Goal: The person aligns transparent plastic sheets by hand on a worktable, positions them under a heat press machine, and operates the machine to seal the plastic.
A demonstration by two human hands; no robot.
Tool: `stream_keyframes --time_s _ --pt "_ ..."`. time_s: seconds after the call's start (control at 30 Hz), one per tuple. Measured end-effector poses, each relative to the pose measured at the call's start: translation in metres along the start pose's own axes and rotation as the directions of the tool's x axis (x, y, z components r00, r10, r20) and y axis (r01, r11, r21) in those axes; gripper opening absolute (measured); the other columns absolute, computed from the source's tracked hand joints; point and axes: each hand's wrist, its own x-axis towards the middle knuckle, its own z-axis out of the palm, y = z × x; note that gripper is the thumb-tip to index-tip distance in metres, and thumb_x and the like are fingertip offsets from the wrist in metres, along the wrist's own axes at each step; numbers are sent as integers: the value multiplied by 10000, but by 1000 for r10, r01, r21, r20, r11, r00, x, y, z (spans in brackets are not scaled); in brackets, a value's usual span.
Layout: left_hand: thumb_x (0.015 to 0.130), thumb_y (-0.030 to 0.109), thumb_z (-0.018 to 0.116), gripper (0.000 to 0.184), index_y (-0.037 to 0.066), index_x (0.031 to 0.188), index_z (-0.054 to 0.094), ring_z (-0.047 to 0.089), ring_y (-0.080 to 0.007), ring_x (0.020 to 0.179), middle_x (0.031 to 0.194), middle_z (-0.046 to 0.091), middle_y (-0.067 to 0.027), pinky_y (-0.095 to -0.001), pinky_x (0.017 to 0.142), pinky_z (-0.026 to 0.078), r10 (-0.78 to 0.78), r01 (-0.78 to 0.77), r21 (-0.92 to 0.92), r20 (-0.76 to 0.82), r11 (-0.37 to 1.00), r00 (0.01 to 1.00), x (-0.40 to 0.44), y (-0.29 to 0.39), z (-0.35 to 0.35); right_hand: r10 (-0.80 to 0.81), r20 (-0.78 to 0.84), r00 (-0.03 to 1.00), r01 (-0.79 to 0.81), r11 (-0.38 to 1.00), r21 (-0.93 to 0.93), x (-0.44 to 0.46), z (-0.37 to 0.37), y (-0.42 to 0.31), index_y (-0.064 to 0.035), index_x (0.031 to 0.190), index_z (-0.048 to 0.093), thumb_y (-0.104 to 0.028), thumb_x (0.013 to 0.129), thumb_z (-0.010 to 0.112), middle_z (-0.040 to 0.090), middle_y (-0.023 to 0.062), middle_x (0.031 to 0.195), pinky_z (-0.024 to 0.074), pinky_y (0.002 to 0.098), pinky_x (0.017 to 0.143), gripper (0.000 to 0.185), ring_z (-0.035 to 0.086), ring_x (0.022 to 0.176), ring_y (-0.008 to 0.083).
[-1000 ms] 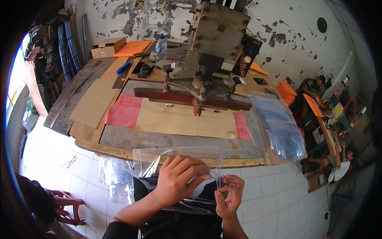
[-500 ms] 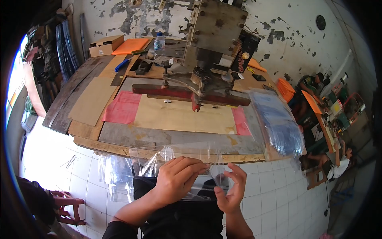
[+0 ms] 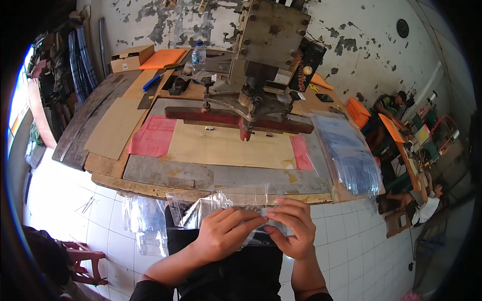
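Note:
A clear plastic sheet [image 3: 208,203], shiny and creased, is in front of my body just below the table's front edge. My left hand [image 3: 226,233] is closed on it, fingertips pinched together near its right part. My right hand [image 3: 295,228] has come up against the left fingertips, its fingers curled over the plastic and its thumb below. The exact grip of the right hand is partly hidden by its own fingers. More clear plastic [image 3: 145,218] hangs to the left, by my lap.
A press with a red bar [image 3: 221,116] stands over a yellow sheet [image 3: 226,145] on the table. Clear plastic sheets [image 3: 344,150] are stacked at right. A blue-handled cutter [image 3: 152,83], bottle [image 3: 199,56] and carton [image 3: 131,59] lie behind. Two people sit at far right; a red stool [image 3: 85,258] stands lower left.
My right hand, spread and apart before, has moved left and closed in to meet the left fingertips at the plastic. The left hand has stayed nearly in place, slightly lower.

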Motion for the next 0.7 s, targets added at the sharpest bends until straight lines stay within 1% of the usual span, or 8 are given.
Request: stream_keyframes --time_s 0.13,0.2,0.3,0.33,0.53,0.57,0.63,0.7 --pt "739 27 747 419 71 1156 741 691 -173 812 1048 723 -22 -310 639 528 24 -25 -16 -12 1000 1000 0 -1 3 21 -7 1000 -21 1000 -13 -2 -2 0 -56 1054 764 -109 785 891 755 63 1066 539 395 924 302 688 1081 301" --pt "725 -74 775 329 64 1021 737 705 -201 736 960 771 -39 -316 605 548 -14 8 -65 -84 998 996 7 4 3 32 -13 999 -32 999 -15 -4 -2 1 -33 1025 764 -117 788 890 754 77 1029 553 396 894 282 688 1050 312" --pt "738 -86 777 307 54 997 690 719 -217 747 952 777 -58 -325 606 556 -24 13 -114 -97 993 995 5 2 8 77 7 997 -77 997 13 -4 -3 1 -24 1009 770 -131 788 889 740 79 990 549 384 847 273 680 1002 300" --pt "754 -97 769 322 45 1021 658 730 -234 760 949 775 -81 -338 610 563 -23 15 -122 -66 992 998 6 2 6 81 20 997 -81 996 33 -2 -4 1 -22 1005 774 -139 790 887 735 85 979 545 380 835 270 676 984 296" --pt "788 -112 767 357 24 1094 642 736 -264 780 966 765 -121 -346 644 573 -41 31 -194 -49 981 998 4 0 7 80 51 995 -84 993 79 0 -4 2 -16 984 781 -133 797 874 726 104 964 539 373 818 240 671 954 287" --pt "788 -112 767 357 24 1094 642 736 -264 780 966 765 -121 -346 644 573 -42 32 -193 -48 981 998 3 -2 8 84 57 995 -88 993 77 0 -4 2 -13 977 781 -120 798 871 726 106 959 540 373 818 227 670 950 285" --pt "770 -105 764 451 -5 1186 623 700 -269 792 1010 719 -113 -362 691 566 -1 -9 -222 -46 975 999 -1 -5 11 102 47 994 -106 990 93 -1 -3 1 -10 972 780 -105 798 867 726 102 951 540 369 815 216 671 948 281" --pt "777 -109 766 443 -10 1183 621 699 -276 791 1007 718 -119 -367 696 567 -12 0 -234 -48 972 999 -1 -4 12 122 36 992 -125 986 108 -2 -2 1 -7 967 780 -91 799 863 726 99 943 540 365 812 205 671 945 277"
